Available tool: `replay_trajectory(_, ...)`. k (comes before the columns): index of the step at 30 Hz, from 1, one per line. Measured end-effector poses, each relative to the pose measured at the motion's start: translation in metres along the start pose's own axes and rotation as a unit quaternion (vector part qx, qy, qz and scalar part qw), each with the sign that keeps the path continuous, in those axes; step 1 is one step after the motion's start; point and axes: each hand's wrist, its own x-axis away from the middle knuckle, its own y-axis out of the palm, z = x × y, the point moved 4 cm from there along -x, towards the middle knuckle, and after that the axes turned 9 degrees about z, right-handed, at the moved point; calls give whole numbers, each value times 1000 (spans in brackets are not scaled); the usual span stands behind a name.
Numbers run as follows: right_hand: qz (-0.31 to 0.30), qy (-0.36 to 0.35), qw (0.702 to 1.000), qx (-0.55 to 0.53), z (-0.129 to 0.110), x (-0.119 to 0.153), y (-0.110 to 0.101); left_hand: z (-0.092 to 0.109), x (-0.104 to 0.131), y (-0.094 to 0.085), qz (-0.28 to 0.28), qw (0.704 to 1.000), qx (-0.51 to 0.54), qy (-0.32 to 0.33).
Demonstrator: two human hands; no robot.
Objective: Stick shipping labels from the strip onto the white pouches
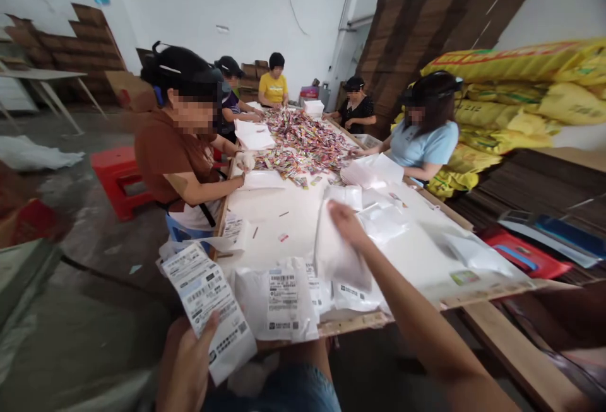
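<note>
reaching right hand (348, 223) gripping white bag (338, 251), left hand (187, 368) holding labels (208, 301)

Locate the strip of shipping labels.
Head view, lower left: the strip of shipping labels is held in the left hand, just left of the labelled white bags.

Both arms are bare. No sleeve shows on either one, all the way up to where they leave the picture. The left hand (187, 361) has no glove on it. It has no ring and no watch that can be seen. The right hand (345, 223) is bare too, and a bit blurry, so small things on it are hard to see. The right forearm is long and thin, with nothing around the wrist. Low down in the middle, the person wears blue jeans (288, 393). The cloth looks like rough denim.
</note>
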Motion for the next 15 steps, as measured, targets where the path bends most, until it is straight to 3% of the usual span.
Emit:
replay_trajectory(2, -86, -29, 995, 32, -5, 35, 35, -2, 2, 5, -17, 1000, 1, 12)
replay_trajectory(4, -114, -41, 991, 54, -12, 65, 64, -3, 5, 9, -48, 997, -11, 51)
replay_trajectory(7, -58, -50, 994, 75, -39, 95, 76, -6, 14, 17, -96, 988, -41, 111)
replay_trajectory(9, -67, -70, 995, 20, -70, 113, 77, -7, 21, 21, -111, 983, -74, 125)
replay_trajectory(12, -137, -105, 983, -65, -112, 145, 87, -8, 29, 23, -118, 986, -83, 83)
replay_trajectory(15, -98, -102, 988, -65, -129, 172, 98, -8, 37, 28, -163, 985, 23, -49)
